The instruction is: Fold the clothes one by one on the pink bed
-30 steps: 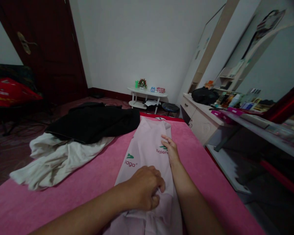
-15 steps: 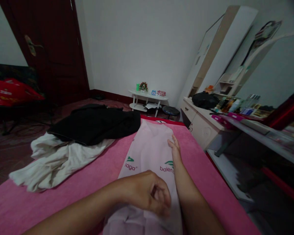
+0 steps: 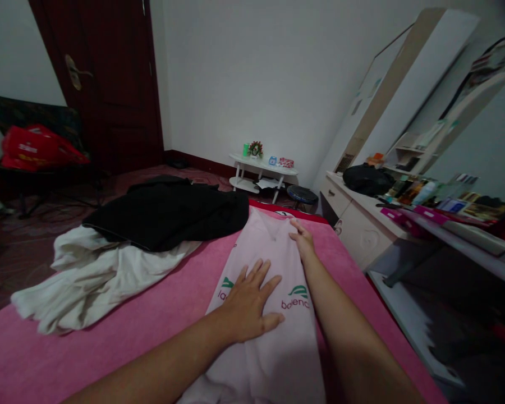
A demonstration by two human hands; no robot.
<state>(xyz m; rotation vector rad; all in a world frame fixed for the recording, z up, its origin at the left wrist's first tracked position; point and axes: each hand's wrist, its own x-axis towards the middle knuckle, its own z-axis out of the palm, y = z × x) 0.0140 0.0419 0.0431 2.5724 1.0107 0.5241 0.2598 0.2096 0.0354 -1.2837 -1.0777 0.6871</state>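
Observation:
A pale pink garment (image 3: 273, 348) with green marks and dark red lettering lies in a long, narrow folded shape on the pink bed cover (image 3: 168, 314). My left hand (image 3: 252, 306) rests flat on its middle, fingers spread, partly covering the print on the left. At the garment's far right edge is my right hand (image 3: 303, 240), its thumb and a finger apart and touching the cloth. The near end of the garment runs out of the bottom of the view and looks wrinkled.
Left of the garment, a black garment (image 3: 168, 216) lies over a crumpled white cloth (image 3: 105, 280). A dresser (image 3: 362, 224) and a shelf crowded with small items stand along the right. Further off are a low white table (image 3: 263, 164), a round stool (image 3: 302, 194) and a red bag (image 3: 40, 147).
My left hand has gone from loosely curled above the garment to flat on it, further forward. The right hand has shifted slightly toward the far end. The view has turned a little left.

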